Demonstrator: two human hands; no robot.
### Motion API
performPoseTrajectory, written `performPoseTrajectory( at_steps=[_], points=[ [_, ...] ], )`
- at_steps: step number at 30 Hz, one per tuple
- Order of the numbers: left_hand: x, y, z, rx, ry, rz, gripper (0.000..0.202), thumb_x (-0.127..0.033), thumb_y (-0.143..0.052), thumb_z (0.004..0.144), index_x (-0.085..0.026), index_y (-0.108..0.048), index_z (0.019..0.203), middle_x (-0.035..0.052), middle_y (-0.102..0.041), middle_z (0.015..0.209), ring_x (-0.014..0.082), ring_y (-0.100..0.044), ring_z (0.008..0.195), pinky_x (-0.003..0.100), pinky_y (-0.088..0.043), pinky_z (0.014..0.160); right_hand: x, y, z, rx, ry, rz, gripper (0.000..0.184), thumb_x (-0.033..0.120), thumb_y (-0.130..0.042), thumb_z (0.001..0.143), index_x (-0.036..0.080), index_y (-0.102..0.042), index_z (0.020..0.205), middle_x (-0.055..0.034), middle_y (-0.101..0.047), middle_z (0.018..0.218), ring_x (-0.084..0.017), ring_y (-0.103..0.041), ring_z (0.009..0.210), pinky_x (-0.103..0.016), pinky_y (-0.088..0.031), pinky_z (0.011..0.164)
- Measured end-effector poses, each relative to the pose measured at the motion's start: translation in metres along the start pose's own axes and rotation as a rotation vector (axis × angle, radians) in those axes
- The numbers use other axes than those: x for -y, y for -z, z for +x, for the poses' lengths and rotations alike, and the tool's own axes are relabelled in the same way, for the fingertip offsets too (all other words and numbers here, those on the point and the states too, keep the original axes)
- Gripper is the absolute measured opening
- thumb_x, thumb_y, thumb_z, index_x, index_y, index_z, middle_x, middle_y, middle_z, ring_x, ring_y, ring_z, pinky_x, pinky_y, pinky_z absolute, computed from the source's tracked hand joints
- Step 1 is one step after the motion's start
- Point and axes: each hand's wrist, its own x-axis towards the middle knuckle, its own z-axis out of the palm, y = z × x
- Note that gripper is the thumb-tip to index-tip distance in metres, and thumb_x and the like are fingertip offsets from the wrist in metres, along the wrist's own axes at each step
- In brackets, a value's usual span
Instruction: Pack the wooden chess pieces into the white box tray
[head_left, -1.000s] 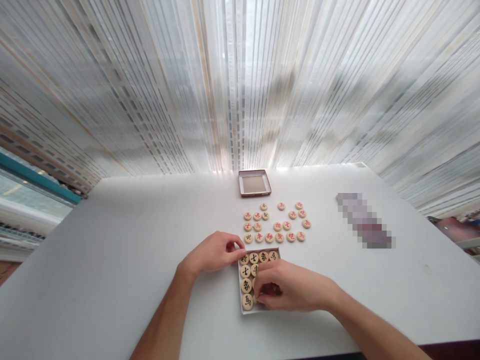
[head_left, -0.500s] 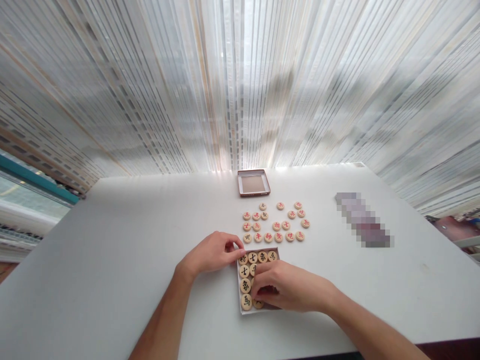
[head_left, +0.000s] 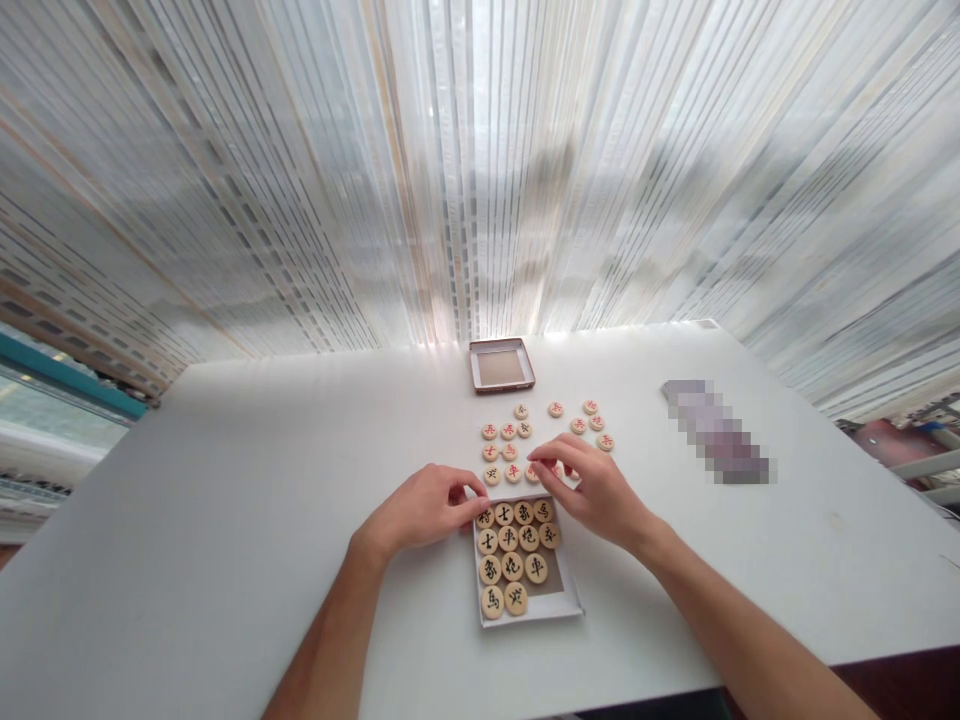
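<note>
A shallow box [head_left: 531,615] stands in front of me, holding rows of round wooden Chinese chess pieces with black characters, such as the piece [head_left: 535,568] in its third row. Bare floor shows at its lower right. My left hand [head_left: 437,505] has its thumb and curled fingers closed at the box's far left corner. Just beyond the box, my right hand [head_left: 592,490] hovers over loose pieces, thumb and fingers apart with nothing visible between them. Near its fingertips lies a red-marked piece [head_left: 512,473]; other pieces are partly covered by the hand.
Farther off on the white table [head_left: 300,440] lie several loose pieces, mostly red-marked, like the piece [head_left: 555,409]. An upturned box lid [head_left: 501,367] sits near the striped curtain [head_left: 465,180]. A pixelated object [head_left: 716,430] rests at the right.
My right hand has moved from inside the box up and away to the loose pieces, uncovering the black-marked pieces. My left hand stays at the box corner. The view has shifted slightly.
</note>
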Motion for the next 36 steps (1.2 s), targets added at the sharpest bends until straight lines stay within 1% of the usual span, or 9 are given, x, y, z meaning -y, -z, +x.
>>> performPoseTrajectory(
  at_steps=[2, 5, 8, 11, 15, 18, 21, 28, 36],
  points=[
    [0.001, -0.001, 0.000, 0.000, -0.001, 0.000, 0.039, -0.054, -0.054, 0.089, -0.022, -0.075, 0.096, 0.0017, -0.072, 0.072, 0.0171, -0.060, 0.064, 0.025, -0.041, 0.062, -0.010, -0.001, 0.003, -0.045, 0.051, -0.084, 0.020, 0.029, -0.054, 0.099, 0.023, -0.067, 0.113, -0.0090, -0.069, 0.106, -0.024, -0.061, 0.102, -0.040, -0.051, 0.090],
    [0.000, -0.001, 0.001, -0.012, -0.006, 0.010, 0.037, -0.053, -0.055, 0.089, -0.022, -0.075, 0.096, 0.0015, -0.072, 0.071, 0.0171, -0.060, 0.064, 0.025, -0.041, 0.062, -0.020, -0.005, 0.007, -0.066, 0.089, -0.193, 0.031, 0.030, -0.054, 0.099, 0.025, -0.061, 0.130, -0.0092, -0.066, 0.124, -0.027, -0.054, 0.122, -0.048, -0.044, 0.106],
    [-0.002, 0.000, 0.000, -0.011, -0.016, 0.018, 0.037, -0.052, -0.055, 0.089, -0.022, -0.075, 0.095, 0.0015, -0.072, 0.072, 0.0170, -0.060, 0.065, 0.025, -0.041, 0.062, -0.024, -0.009, 0.009, -0.034, 0.072, -0.315, 0.040, 0.034, -0.052, 0.101, 0.025, -0.054, 0.139, -0.0088, -0.062, 0.135, -0.028, -0.048, 0.133, -0.050, -0.040, 0.111],
    [-0.004, 0.000, 0.000, -0.016, -0.017, 0.036, 0.039, -0.053, -0.054, 0.088, -0.021, -0.076, 0.095, 0.0023, -0.072, 0.072, 0.0172, -0.060, 0.065, 0.025, -0.041, 0.062, -0.025, -0.013, 0.010, 0.035, 0.046, -0.434, 0.042, 0.038, -0.048, 0.102, 0.025, -0.053, 0.142, -0.0091, -0.058, 0.143, -0.031, -0.043, 0.138, -0.053, -0.037, 0.111],
    [-0.004, 0.000, -0.001, -0.026, -0.014, 0.046, 0.040, -0.054, -0.054, 0.088, -0.021, -0.076, 0.095, 0.0025, -0.071, 0.073, 0.0174, -0.059, 0.065, 0.025, -0.041, 0.061, -0.026, -0.015, 0.010, 0.090, 0.044, -0.498, 0.042, 0.041, -0.045, 0.103, 0.024, -0.055, 0.141, -0.0103, -0.056, 0.144, -0.032, -0.041, 0.141, -0.053, -0.035, 0.110],
    [-0.003, -0.001, -0.001, -0.028, -0.016, 0.038, 0.038, -0.053, -0.054, 0.088, -0.022, -0.076, 0.095, 0.0022, -0.072, 0.073, 0.0176, -0.060, 0.066, 0.025, -0.041, 0.062, -0.027, -0.016, 0.010, 0.081, 0.038, -0.493, 0.040, 0.040, -0.044, 0.104, 0.024, -0.055, 0.139, -0.0099, -0.059, 0.141, -0.031, -0.044, 0.139, -0.052, -0.033, 0.110],
    [-0.002, 0.000, -0.001, -0.022, -0.017, 0.033, 0.038, -0.053, -0.055, 0.089, -0.023, -0.076, 0.095, 0.0021, -0.072, 0.073, 0.0179, -0.061, 0.066, 0.025, -0.041, 0.062, -0.027, -0.015, 0.010, 0.059, 0.017, -0.467, 0.035, 0.038, -0.041, 0.105, 0.025, -0.059, 0.132, -0.0087, -0.063, 0.136, -0.030, -0.047, 0.136, -0.051, -0.031, 0.109],
    [-0.001, -0.001, 0.000, -0.022, -0.016, 0.030, 0.036, -0.052, -0.055, 0.089, -0.024, -0.076, 0.095, 0.0013, -0.073, 0.073, 0.0180, -0.061, 0.066, 0.025, -0.041, 0.062, -0.029, -0.015, 0.011, 0.061, -0.007, -0.465, 0.032, 0.039, -0.041, 0.105, 0.028, -0.063, 0.126, -0.0070, -0.060, 0.140, -0.030, -0.046, 0.135, -0.050, -0.033, 0.107],
    [-0.001, -0.001, 0.000, -0.030, -0.018, 0.035, 0.033, -0.050, -0.056, 0.089, -0.025, -0.076, 0.094, 0.0006, -0.071, 0.072, 0.0168, -0.059, 0.065, 0.024, -0.040, 0.061, -0.033, -0.015, 0.011, 0.053, -0.012, -0.467, 0.030, 0.037, -0.044, 0.104, 0.028, -0.067, 0.121, -0.0085, -0.062, 0.133, -0.029, -0.048, 0.131, -0.049, -0.037, 0.107]
  ],
)
